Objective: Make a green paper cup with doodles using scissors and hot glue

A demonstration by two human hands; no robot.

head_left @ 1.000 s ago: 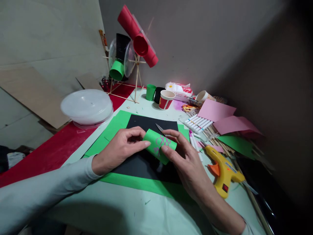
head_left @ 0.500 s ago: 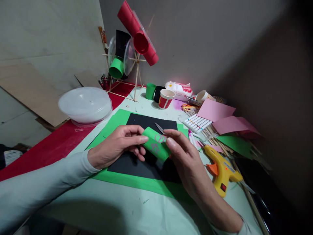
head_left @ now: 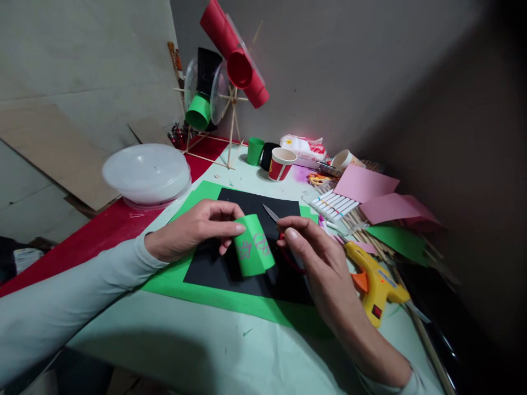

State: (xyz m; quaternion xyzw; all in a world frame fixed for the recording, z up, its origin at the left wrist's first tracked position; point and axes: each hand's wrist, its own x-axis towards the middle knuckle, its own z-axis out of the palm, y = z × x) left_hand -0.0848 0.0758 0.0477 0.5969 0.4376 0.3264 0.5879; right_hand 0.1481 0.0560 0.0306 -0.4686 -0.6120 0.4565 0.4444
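**Green paper tube [head_left: 259, 258], one, pink drawing, in my left hand [head_left: 201, 227]**

Clock centred on the tube, above the black sheet [head_left: 209, 271].

- Left hand, 9 o'clock: pinching the tube near its upper end, thumb on the face, apparently so the drawing stays uncovered and turned towards me.
- Right hand [head_left: 319, 252], 3 o'clock: loosely curled, apart from the tube, gripping nothing that I can see.
- Scissors, one pair: blade [head_left: 269, 212] at 1 o'clock, red handles partly behind my right hand; whether my fingers touch them I cannot tell.
- Black sheet on green paper [head_left: 206, 296]: probably layered as a working surface.
- Glue gun [head_left: 376, 288], between 3 and 4: on its side, perhaps kept there within right-hand reach.
- Markers [head_left: 335, 204], 2 o'clock: side by side in a row.
- Red tube [head_left: 257, 90], near 12: upper end cut off by the frame.
- Drawing: lines too coarse to read; the tube's far side is hidden.
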